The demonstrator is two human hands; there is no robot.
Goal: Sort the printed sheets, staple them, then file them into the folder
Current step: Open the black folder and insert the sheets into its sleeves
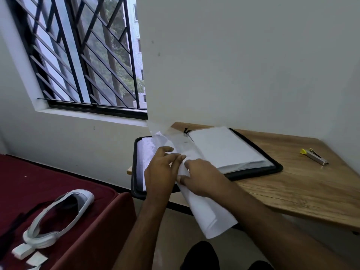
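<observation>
Presently at the filing step, by judgement. Folder lying open on wooden table, left cover overhanging the table edge. Stapled sheets angled long-axis from lower right up toward the folder spine, upper end entering clear sleeve, lower end hanging off the table edge toward the person. Left hand on the sleeve mouth, fingers fairly straight, lifting or spreading the plastic; exact hold not discernible. Right hand curled round the sheets' upper part, thumb underneath. Both hands at the sleeve mouth; next push judged to run up along the sheets' long axis into the pocket. Depth of insertion hidden by both hands. Print on sheets illegible. Stapler well apart at right. White headset on red bed.
</observation>
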